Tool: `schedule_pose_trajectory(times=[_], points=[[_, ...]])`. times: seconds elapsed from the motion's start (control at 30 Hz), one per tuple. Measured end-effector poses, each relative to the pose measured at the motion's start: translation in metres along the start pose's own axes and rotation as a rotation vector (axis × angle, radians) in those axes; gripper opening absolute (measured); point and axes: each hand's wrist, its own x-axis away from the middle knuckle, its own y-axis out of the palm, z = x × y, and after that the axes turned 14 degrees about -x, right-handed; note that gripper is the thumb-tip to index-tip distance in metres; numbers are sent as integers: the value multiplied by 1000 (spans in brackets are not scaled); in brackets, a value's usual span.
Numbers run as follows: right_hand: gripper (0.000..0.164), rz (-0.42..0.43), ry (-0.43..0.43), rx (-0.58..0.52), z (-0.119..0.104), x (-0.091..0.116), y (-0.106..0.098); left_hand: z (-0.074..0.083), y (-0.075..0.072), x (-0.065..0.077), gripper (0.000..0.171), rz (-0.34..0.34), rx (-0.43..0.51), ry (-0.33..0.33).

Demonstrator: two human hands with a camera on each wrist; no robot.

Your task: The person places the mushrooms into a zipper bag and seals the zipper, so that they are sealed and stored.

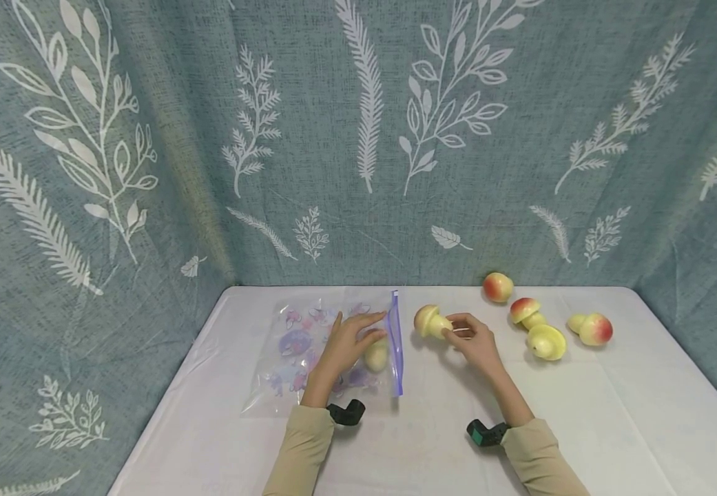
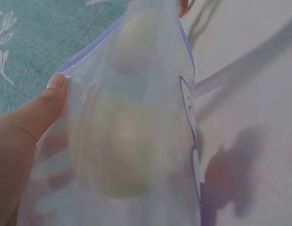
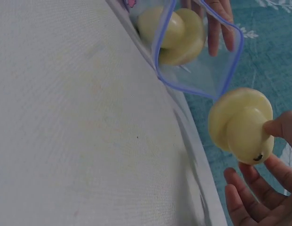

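A toy mushroom [image 1: 429,321] with a reddish cap and pale yellow stem is held by its stem end in my right hand [image 1: 477,344], cap toward the bag. In the right wrist view this mushroom [image 3: 247,125] is close outside the bag's purple-edged mouth. My left hand [image 1: 342,348] grips the clear printed zip bag [image 1: 262,396] near its opening, thumb on one side and fingers seen through the plastic. The mouth gapes in the right wrist view. Inside the bag lies another pale yellow mushroom [image 3: 183,40], blurred by the plastic in the left wrist view.
Several more toy mushrooms lie to the right: one [image 1: 497,287] at the table's back edge, a red-capped one [image 1: 524,310], a yellow one [image 1: 546,342] and another red-capped one [image 1: 596,329]. A patterned curtain [image 1: 333,172] hangs behind the white table [image 1: 445,448].
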Motion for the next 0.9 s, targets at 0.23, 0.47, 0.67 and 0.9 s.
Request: schedule_pose_trajectory(times=[0.23, 0.47, 0.67, 0.9], points=[[30, -77, -21, -8, -2, 1, 5, 1, 0, 0, 44, 8, -7, 5], [29, -120, -44, -18, 0, 3, 13, 1, 0, 0, 43, 10, -5, -4], [27, -164, -65, -20, -11, 8, 21, 2, -1, -1, 42, 14, -2, -2], [26, -217, -99, 13, -36, 19, 27, 3, -4, -1, 42, 20, 11, -3]])
